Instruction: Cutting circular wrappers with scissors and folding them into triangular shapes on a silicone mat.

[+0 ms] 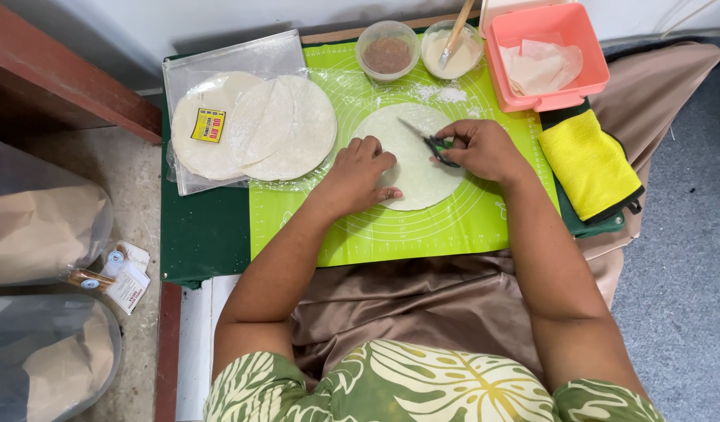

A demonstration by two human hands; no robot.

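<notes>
A round white wrapper sheet [410,156] lies on the green silicone mat [422,227]. My left hand [360,173] presses down on the sheet's left side with curled fingers. My right hand [478,148] grips a small knife [426,139] with a dark green handle, and its blade lies across the sheet, pointing up and left. A stack of round white wrappers [254,125] sits on a clear plastic bag at the left of the mat.
At the back stand a small bowl of brown filling [387,53], a bowl of white paste with a brush [451,48] and a pink box [546,56] holding folded wrappers. A yellow cloth [588,162] lies at the right. Plastic-covered sacks [43,227] sit on the floor at the left.
</notes>
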